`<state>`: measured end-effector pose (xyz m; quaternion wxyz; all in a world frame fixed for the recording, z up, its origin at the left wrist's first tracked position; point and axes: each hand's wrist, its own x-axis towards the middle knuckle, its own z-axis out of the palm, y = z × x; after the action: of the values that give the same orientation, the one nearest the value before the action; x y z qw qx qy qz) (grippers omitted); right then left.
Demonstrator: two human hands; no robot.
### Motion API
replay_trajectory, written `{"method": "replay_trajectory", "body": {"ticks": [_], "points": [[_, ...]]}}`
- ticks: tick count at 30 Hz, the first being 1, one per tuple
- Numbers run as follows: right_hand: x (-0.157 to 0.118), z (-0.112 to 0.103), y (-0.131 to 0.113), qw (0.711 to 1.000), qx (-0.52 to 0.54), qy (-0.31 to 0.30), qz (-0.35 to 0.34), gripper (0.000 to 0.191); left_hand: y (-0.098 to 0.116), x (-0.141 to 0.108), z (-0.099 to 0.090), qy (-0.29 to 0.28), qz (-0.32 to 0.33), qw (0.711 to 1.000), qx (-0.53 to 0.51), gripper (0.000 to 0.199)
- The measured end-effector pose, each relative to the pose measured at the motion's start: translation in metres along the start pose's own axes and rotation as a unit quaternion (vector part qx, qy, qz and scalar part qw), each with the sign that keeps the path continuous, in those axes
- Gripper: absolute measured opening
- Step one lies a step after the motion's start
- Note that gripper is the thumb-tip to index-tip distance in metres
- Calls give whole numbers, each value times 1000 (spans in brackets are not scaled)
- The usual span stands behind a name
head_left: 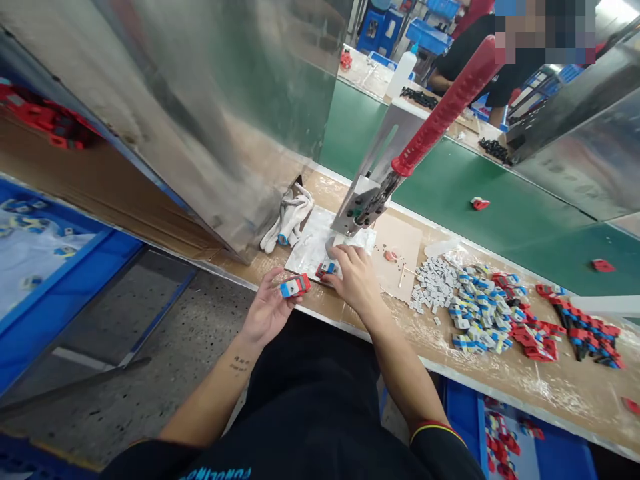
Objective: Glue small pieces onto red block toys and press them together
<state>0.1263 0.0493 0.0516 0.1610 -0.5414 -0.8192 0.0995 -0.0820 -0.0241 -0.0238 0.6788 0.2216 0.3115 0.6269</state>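
My left hand [267,308] is closed around a small red, white and blue plastic part [295,287], holding it near the bench's front edge. Under the lever press [357,207], my right hand [356,277] grips a second part of the same colours, a blue, white and red plastic piece [327,268], by its sides. That piece is low over the whitish base plate [306,241]; whether it touches the plate I cannot tell. The press has a long red handle [445,110] slanting up to the right.
White gloves [293,217] lie left of the press. To the right are piles of grey tabs [434,283], blue-white blocks [480,310] and red parts [537,333]. A metal panel [240,127] rises at left. Across the green divider [450,187] another person works near a white bottle [401,73].
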Motion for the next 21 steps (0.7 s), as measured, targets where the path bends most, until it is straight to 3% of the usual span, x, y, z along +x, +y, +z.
{"method": "replay_trajectory", "body": {"ticks": [2, 11, 14, 16, 18, 21], "points": [[-3, 9, -1, 1000, -20, -6, -11, 39, -1, 1, -4, 2, 8, 1000, 0, 55], [-31, 37, 13, 992, 20, 84, -94, 22, 3, 3, -4, -6, 3, 999, -52, 49], [-41, 34, 9, 976, 75, 159, -130, 19, 4, 4, -2, -8, 10, 998, -54, 49], [-50, 25, 3, 959, 112, 226, -132, 31, 4, 4, -2, -8, 16, 999, -50, 49], [-62, 13, -2, 930, 129, 316, -138, 44, 2, 4, -3, -11, 19, 999, -44, 49], [-79, -5, -6, 884, 98, 424, -174, 38, 0, 4, -4, -19, 17, 999, -33, 52]]}}
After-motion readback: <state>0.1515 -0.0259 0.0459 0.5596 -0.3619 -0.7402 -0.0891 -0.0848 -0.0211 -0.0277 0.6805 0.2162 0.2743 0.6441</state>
